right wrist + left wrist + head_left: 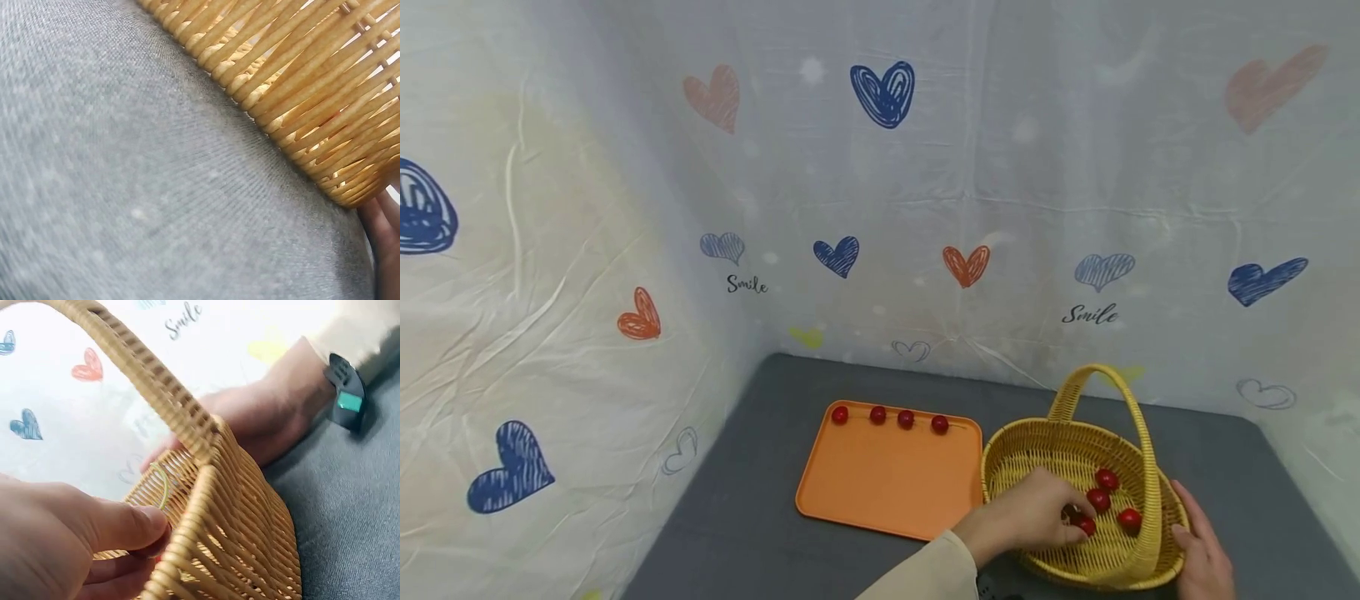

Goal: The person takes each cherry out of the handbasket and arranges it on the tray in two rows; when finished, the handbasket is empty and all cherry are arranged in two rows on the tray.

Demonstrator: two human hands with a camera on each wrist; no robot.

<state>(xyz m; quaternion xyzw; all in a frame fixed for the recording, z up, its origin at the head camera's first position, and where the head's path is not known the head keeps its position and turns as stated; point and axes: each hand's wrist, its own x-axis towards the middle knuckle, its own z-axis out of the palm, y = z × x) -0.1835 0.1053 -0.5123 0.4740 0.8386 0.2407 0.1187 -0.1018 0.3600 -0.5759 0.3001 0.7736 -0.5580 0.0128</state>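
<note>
My left hand (1037, 510) reaches into the yellow wicker basket (1018, 433) and pinches a red cherry (1086, 526) between thumb and fingers. In the left wrist view, a thin green stem (164, 486) curves up above the thumb. Three more cherries (1130, 522) lie inside the basket. At the basket's right side, my right hand (1206, 554) holds the wall near the rim, fingers along the outside and thumb at the rim. Part of that hand shows below the wickerwork in the right wrist view.
Left of the basket lies an orange tray (887, 483), with several cherries (906, 419) in a row along its back edge. A grey cloth (722, 517) covers the table. Behind stands a pale curtain (880, 183) with printed hearts. The basket's tall handle (1142, 433) arches over its opening.
</note>
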